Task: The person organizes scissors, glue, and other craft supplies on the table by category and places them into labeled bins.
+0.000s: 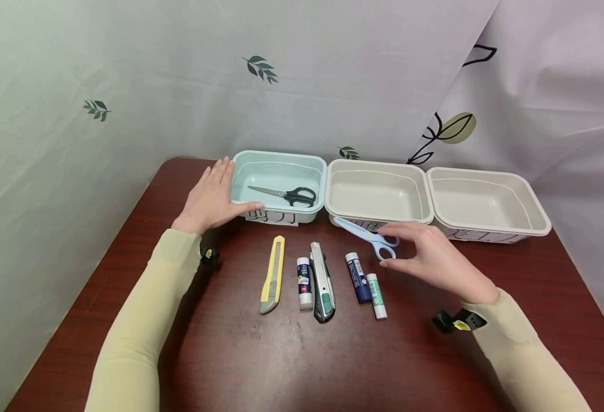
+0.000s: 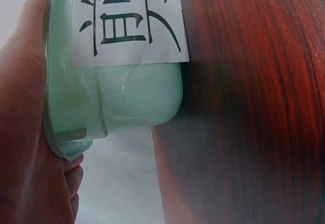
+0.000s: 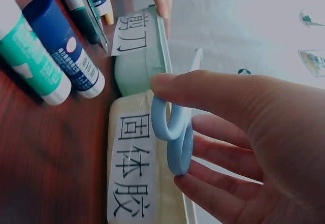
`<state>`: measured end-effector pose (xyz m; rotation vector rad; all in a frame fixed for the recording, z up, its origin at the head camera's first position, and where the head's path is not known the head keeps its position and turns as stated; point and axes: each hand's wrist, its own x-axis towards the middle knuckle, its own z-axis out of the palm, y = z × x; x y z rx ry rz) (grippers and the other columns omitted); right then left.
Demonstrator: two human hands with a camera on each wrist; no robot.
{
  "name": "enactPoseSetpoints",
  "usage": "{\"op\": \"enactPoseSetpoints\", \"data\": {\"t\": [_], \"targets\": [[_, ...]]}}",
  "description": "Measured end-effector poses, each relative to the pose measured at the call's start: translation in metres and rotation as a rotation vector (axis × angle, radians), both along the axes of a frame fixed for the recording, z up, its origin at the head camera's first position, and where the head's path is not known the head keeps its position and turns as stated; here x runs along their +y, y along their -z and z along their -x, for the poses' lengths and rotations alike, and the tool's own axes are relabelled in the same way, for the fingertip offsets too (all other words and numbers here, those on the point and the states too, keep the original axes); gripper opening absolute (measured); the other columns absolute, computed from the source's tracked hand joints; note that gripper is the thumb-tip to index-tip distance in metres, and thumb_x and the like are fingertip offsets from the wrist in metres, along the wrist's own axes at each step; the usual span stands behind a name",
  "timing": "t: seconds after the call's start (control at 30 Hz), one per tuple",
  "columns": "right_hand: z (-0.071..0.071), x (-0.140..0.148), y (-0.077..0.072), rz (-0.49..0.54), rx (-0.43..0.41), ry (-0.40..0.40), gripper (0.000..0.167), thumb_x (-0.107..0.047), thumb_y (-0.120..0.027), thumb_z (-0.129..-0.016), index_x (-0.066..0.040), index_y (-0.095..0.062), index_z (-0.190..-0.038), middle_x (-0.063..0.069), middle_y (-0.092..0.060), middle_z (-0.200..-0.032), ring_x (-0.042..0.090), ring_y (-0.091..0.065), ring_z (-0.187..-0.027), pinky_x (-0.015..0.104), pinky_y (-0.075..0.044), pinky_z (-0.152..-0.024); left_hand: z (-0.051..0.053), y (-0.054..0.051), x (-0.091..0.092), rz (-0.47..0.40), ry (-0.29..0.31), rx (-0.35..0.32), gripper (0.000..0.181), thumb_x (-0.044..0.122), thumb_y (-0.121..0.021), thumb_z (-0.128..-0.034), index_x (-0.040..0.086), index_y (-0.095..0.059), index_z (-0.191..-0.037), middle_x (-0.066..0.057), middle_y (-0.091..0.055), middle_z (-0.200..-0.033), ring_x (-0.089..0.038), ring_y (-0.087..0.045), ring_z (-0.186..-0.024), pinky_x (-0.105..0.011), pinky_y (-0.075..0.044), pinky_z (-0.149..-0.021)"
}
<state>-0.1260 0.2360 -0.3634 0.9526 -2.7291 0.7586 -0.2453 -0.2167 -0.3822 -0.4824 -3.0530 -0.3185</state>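
Light blue scissors [image 1: 355, 229] are pinched by their handle loops in my right hand [image 1: 425, 252], raised in front of the middle bin [image 1: 379, 220]. In the right wrist view the thumb and fingers hold the blue loops [image 3: 177, 145]. My left hand [image 1: 211, 197] rests on the left end and front rim of the mint bin [image 1: 281, 155], fingers extended and thumb along the front edge. Black-handled scissors [image 1: 299, 196] lie inside that bin. The left wrist view shows the hand [image 2: 23, 112] against the rim of the mint bin [image 2: 137, 97].
A third bin [image 1: 487, 229], beige, stands at the right. On the table in front lie a yellow cutter [image 1: 272, 274], a glue stick [image 1: 304, 283], a silver-and-black cutter [image 1: 322, 283], a blue glue stick [image 1: 358, 277] and a green glue stick [image 1: 376, 296]. Labels mark the bins' fronts.
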Motion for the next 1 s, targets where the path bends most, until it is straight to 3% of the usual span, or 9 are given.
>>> {"op": "enactPoseSetpoints", "data": {"t": [1.0], "targets": [[0.036,-0.044,-0.011,0.145,-0.030,-0.034,0.052,-0.021,-0.089,-0.081,-0.008,-0.071,-0.128,0.006,-0.068,-0.127,0.026,-0.061,-0.120,0.048,-0.049,-0.099,0.000,0.000,0.000,0.004,-0.002,0.005,0.124,0.083,-0.054,-0.0838,-0.004,-0.009,-0.161,-0.022,-0.010,-0.167,-0.032,-0.006,-0.154,-0.041,0.000,-0.124]]}}
